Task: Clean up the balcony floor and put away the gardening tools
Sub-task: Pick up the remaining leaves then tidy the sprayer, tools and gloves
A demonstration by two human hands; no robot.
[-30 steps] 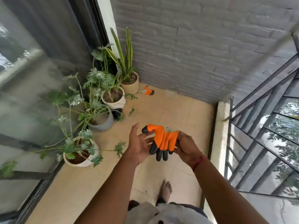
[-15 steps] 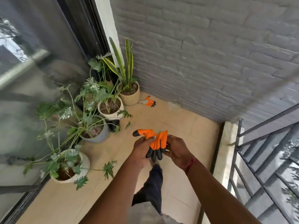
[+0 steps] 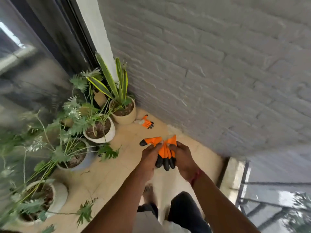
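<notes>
Well out from the tan pot point(image 3: 126, 116) that holds a striped, sword-leaved plant, and nearer the camera than it, both hands hold one orange glove point(image 3: 164, 148) above the tiled floor point(image 3: 109, 179). The left hand point(image 3: 149, 157) has its fingers curled round the glove's thumb side, and the black-tipped thumb of the glove sticks out past that hand toward the plants. The right hand point(image 3: 183, 158) grips the opposite edge, its thumb pressed on the orange fabric, with a red thread point(image 3: 195, 177) round its wrist. The glove's black fingertips hang down between the two hands. A second orange glove point(image 3: 146, 122) lies flat on the floor just beside the tan pot, on the side toward the grey brick wall point(image 3: 218, 81), its dark fingertips pointing away from the pot. That wall rises close behind the tan pot, and a dark glass door point(image 3: 33, 73) runs along the pot's other side. A white pot point(image 3: 104, 133) stands just beside the tan pot, nearer the camera. A grey pot point(image 3: 84, 162) follows farther along the same row, and a second white pot point(image 3: 58, 195) stands farthest from the tan pot, its leafy stems spilling over the floor. A bare foot point(image 3: 149, 194) rests on the tiles below the hands. A metal railing point(image 3: 252, 207) stands well apart from the tan pot, across the floor, blurred.
</notes>
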